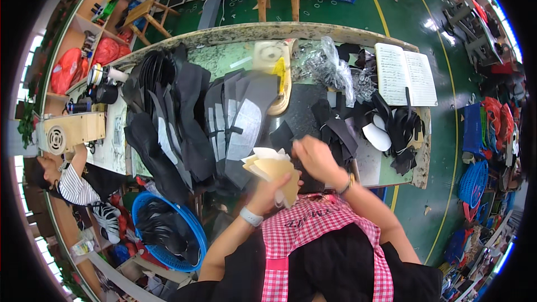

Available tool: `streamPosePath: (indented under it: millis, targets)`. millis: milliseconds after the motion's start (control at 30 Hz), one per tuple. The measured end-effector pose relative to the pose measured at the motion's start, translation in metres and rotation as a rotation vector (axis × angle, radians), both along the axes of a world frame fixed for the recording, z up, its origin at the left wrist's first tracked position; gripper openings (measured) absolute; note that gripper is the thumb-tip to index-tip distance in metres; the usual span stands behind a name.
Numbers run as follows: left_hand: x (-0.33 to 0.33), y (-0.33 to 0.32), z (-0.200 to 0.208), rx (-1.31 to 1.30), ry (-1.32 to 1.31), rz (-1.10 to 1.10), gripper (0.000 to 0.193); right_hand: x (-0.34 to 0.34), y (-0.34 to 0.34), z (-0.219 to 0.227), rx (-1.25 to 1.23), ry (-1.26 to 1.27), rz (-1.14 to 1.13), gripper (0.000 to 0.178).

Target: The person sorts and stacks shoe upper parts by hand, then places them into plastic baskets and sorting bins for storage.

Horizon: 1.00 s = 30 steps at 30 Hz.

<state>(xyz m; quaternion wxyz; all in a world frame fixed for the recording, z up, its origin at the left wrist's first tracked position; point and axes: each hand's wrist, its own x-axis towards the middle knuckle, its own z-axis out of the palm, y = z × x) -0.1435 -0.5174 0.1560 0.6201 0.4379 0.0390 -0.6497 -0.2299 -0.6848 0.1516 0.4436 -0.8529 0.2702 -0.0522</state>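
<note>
My left hand (pixel 267 191) is closed round a fanned stack of cream and white cut pieces (pixel 271 166), held above the near edge of the table. Just to the right of the stack is my right hand (pixel 320 159), its fingers curled together; what they hold, if anything, is hidden. A small black cut piece (pixel 281 135) lies on the dark work surface (pixel 302 103) beyond my hands. Left of it, grey and black pieces (pixel 241 123) lie in overlapping layers. Dark strips (pixel 339 134) are heaped near my right hand, with a white oval piece (pixel 377 137) farther right.
A cream machine arm (pixel 286 86) stands at the table's middle. Clear plastic bags (pixel 330 67) and an open notebook (pixel 405 75) lie at the back right. Tall black pieces (pixel 162 95) fill the left side. A blue basket (pixel 197 240) stands below left; a person (pixel 78 184) works beyond it.
</note>
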Motion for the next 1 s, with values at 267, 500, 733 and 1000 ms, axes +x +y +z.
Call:
streamPosePath:
  millis: [267,500,733,1000]
  targets:
    - [0.003,0.048,0.009,-0.024,-0.251,-0.032,0.060,0.099,0.001,-0.075,-0.568,0.225,0.282,0.013]
    - [0.012,0.039,-0.009,-0.071,-0.434,-0.072,0.064,0.072,0.002,-0.085,-0.479,0.109,0.228,0.011]
    - [0.016,0.005,-0.046,0.034,-0.621,-0.411,0.045,0.065,-0.002,-0.075,-0.372,0.005,0.194,0.010]
    - [0.012,0.007,-0.067,-0.009,-0.997,-0.509,0.054,0.058,-0.020,-0.047,-0.247,-0.260,0.015,0.005]
